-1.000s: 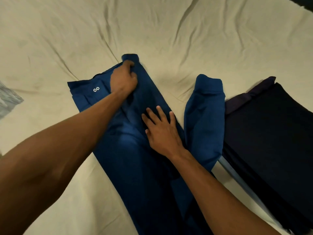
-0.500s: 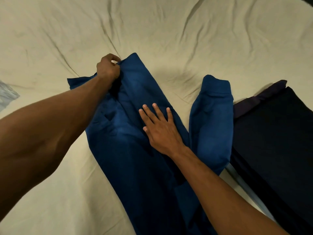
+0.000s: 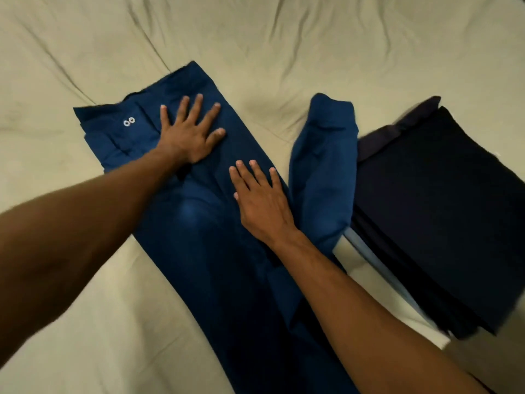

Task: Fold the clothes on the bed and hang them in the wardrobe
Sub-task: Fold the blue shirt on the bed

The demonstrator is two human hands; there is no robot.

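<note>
Blue shirt (image 3: 216, 251) lies flat on beige bedsheet (image 3: 284, 38), centre frame, sleeve (image 3: 324, 172) at 3 o'clock. Left hand (image 3: 189, 129) flat, fingers spread, pressing near two buttons (image 3: 129, 121). Right hand (image 3: 261, 200) flat, pressing mid-shirt. Dark folded stack (image 3: 443, 211) further toward 3 o'clock.

a bed (image 3: 284, 46) fills the whole view. its pale beige sheet (image 3: 85, 322) is creased, with dim, warm light over it.
</note>
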